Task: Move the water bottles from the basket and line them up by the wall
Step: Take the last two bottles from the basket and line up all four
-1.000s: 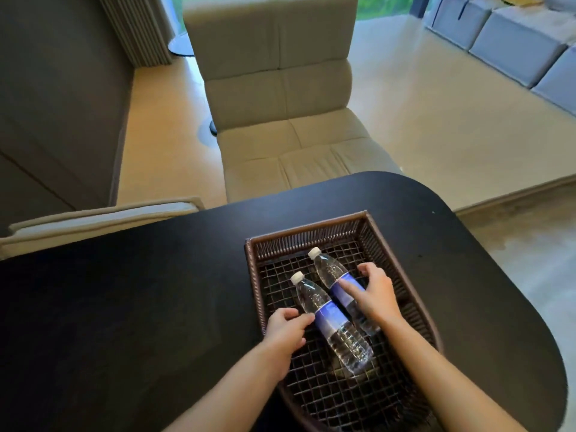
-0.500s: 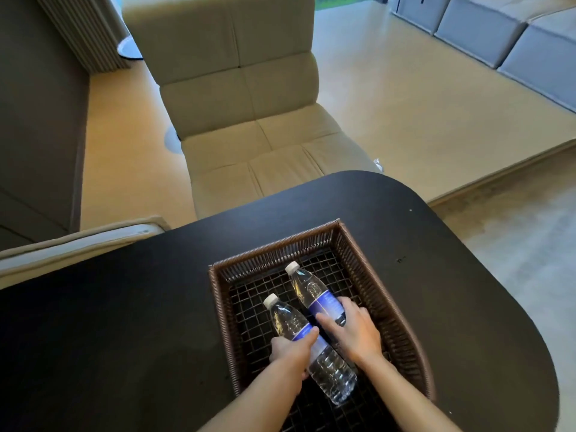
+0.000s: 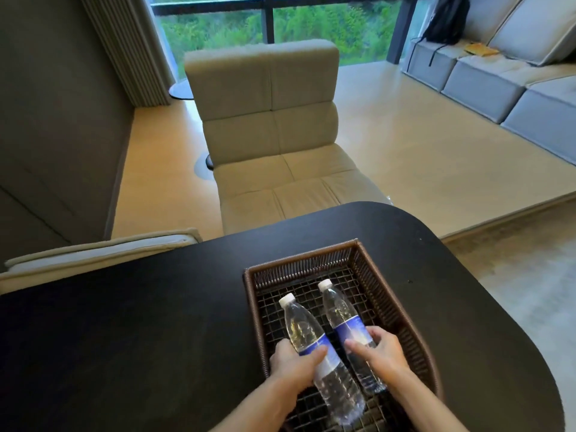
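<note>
Two clear water bottles with white caps and blue labels are in a brown wicker basket (image 3: 314, 260) on a black table (image 3: 140, 322). My left hand (image 3: 293, 366) is wrapped around the middle of the left bottle (image 3: 304, 328). My right hand (image 3: 381, 353) grips the right bottle (image 3: 338, 310) at its label. Both bottles point caps away from me, tilted, their bases low in the basket. The grey wall (image 3: 56, 120) is at the left, beyond the table's far left edge.
A beige chair (image 3: 271, 135) stands just past the table's far edge. A second beige cushion edge (image 3: 99, 254) lies along the table's left far side. A grey sofa (image 3: 514, 88) with a black backpack is at the far right. The table's rounded right edge drops to the floor.
My head has tilted up, showing the window and more of the room. Both hands have closed more fully around the bottles, which sit a little more raised and parallel.
</note>
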